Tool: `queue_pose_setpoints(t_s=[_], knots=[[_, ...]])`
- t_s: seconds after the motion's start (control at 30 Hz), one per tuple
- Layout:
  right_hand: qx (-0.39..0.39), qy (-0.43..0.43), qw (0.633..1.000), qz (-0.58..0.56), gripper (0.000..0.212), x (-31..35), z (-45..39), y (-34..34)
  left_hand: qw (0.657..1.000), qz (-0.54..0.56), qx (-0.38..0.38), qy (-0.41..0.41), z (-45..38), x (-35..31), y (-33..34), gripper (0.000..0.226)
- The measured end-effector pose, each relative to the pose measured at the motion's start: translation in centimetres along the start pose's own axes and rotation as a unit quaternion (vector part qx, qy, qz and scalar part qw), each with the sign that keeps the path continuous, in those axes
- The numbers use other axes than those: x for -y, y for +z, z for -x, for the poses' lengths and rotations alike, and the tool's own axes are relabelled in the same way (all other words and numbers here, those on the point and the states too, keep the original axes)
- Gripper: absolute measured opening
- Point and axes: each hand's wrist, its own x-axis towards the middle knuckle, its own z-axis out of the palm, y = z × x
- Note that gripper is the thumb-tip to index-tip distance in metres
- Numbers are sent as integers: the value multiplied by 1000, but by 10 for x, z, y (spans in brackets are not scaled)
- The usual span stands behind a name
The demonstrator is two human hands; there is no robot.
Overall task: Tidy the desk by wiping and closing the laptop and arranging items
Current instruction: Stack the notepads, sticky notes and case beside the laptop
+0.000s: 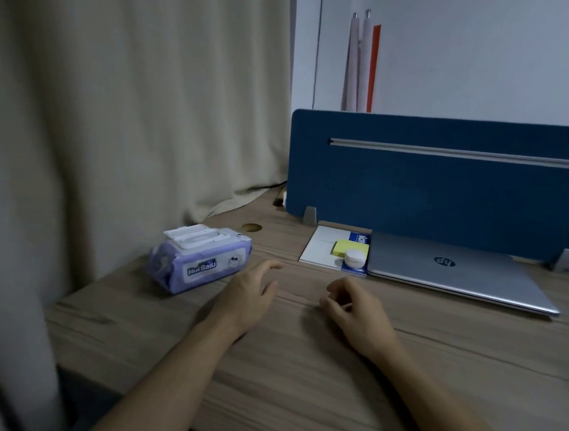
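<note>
Laptop (457,273) closed, lying at far edge of surface (297,371) beside notebook (321,249). Wipes pack (200,263) near left edge, lid open. Left hand (252,295) relaxed, empty; right hand (357,311) loosely curled, empty. Recommended: shut pack lid, square pack alongside notebook.

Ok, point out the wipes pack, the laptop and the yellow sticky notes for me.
wipes pack (199,265): head view, on its purple front label.
laptop (450,269): head view, on the closed silver lid.
yellow sticky notes (349,247): head view, on the top sheet.
</note>
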Motion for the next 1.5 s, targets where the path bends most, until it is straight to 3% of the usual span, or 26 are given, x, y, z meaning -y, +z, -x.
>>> queue_pose_setpoints(t_s=[0.13,0.23,0.37,0.47,0.57,0.67,0.83,0.97,1.1,1.2,1.5], knots=[[2,8,998,-63,19,26,-8,24,994,-77,-52,65,5,13,-31,37],[-4,19,996,-82,16,40,-23,43,979,-168,-103,59,5,37,-65,42],[-18,18,995,-95,6,45,-41,57,966,-191,-149,-86,-4,77,-103,52],[-24,16,995,-93,6,40,-55,59,952,-77,-161,-247,-19,107,-116,51],[-13,10,997,-77,8,34,-65,57,942,42,-142,-303,-34,123,-116,49],[-13,-3,999,-47,8,29,-77,60,936,114,-181,-279,-50,129,-105,44],[-5,-12,1000,-16,10,21,-100,65,932,172,-251,-196,-57,124,-89,57],[-4,-10,1000,-18,12,20,-118,71,965,154,-169,-126,-56,122,-85,43],[-6,-9,999,-30,12,19,-122,72,994,86,-56,-45,-52,115,-85,48],[-22,-8,999,-44,12,17,-119,70,1000,15,-19,13,-52,103,-81,57],[-29,-17,998,-47,5,21,-104,64,983,-184,2,-24,-45,69,-55,61]])
